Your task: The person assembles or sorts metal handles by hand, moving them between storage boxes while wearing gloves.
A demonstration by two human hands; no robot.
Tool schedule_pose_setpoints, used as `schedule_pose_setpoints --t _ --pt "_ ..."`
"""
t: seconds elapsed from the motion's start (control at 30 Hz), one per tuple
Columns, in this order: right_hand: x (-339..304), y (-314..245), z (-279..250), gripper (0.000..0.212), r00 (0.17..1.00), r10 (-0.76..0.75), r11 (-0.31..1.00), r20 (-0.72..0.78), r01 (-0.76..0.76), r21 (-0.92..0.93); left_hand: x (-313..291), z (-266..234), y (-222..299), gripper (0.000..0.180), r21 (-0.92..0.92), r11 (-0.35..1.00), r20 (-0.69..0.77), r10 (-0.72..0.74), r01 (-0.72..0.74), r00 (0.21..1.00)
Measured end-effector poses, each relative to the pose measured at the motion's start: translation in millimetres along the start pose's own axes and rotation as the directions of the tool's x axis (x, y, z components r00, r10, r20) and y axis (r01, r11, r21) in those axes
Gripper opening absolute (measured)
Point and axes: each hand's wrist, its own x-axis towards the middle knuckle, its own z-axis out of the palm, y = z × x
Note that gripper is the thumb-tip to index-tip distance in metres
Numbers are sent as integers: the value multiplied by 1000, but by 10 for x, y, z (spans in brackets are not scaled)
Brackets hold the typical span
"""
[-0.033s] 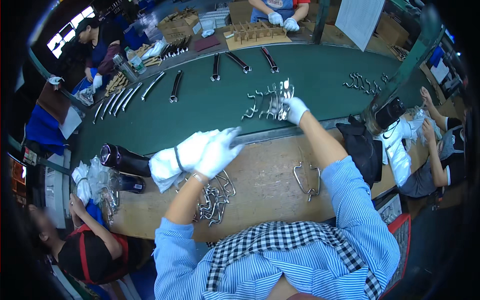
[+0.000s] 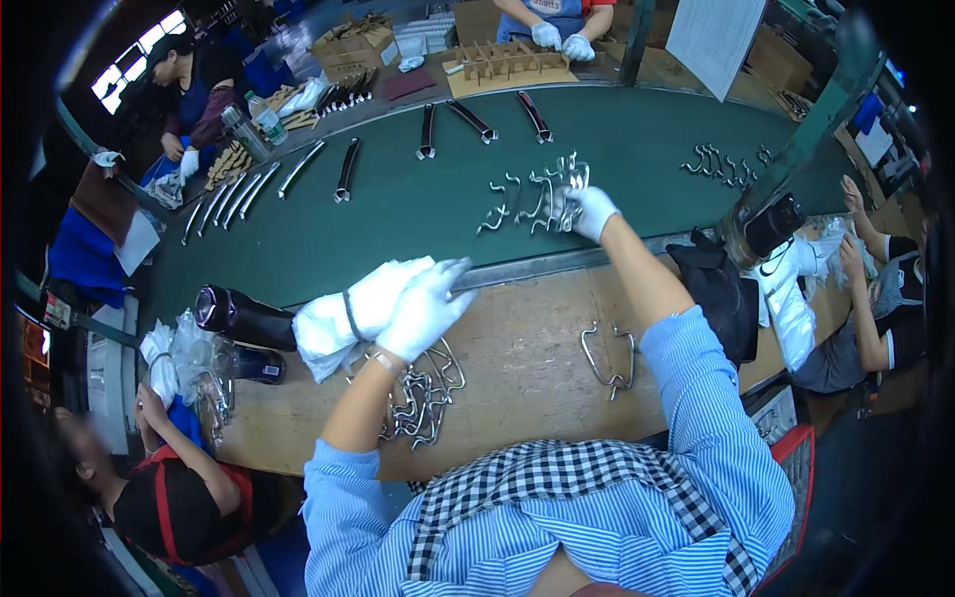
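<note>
My left hand [image 2: 426,310], in a white glove, is held above the wooden bench with its fingers stretched out and nothing visible in it. It overlaps a white plastic bundle [image 2: 333,333] tied with a dark band. Below its wrist lies a tangled heap of bent metal wire pieces [image 2: 430,398]. My right hand [image 2: 597,214], also gloved in white, reaches over the green belt [image 2: 398,219] with its fingers closed on shiny bent metal pieces [image 2: 572,181]. More wavy metal pieces [image 2: 507,199] lie on the belt just left of it.
A single bent wire piece [image 2: 609,363] lies on the bench [image 2: 517,348]. Dark-handled metal parts [image 2: 427,131] and silver strips [image 2: 239,199] are spread along the belt. A dark bottle [image 2: 244,318] stands left, a black bag [image 2: 711,298] right. Co-workers sit around the belt.
The metal pieces on the belt sit very slightly farther left. My left hand has shifted slightly left and down; my right hand still grips the metal pieces.
</note>
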Motion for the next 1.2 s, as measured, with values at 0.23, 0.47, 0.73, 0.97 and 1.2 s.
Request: schedule_pose_setpoints --t 0.23,0.47,0.73,0.97,1.2 --pt "304 -562 -533 13 933 -250 963 -257 213 -166 -925 -74 -142 42 -90 984 -1 -156 156 988" --pt "110 -1275 -1808 42 529 -816 136 -233 -217 -967 -995 323 378 39 -103 995 45 15 -10 999" --pt "-1828 19 -402 35 768 -485 -189 419 375 -907 -1238 923 728 35 -237 971 184 66 -21 981" --pt "-2872 844 -436 33 854 -491 -199 -170 -300 -933 -1211 1022 672 28 -382 923 115 -3 47 993" --pt "-2759 884 -374 24 698 -700 -173 -152 -372 -912 -1295 1047 563 29 -411 911 117 9 40 993"
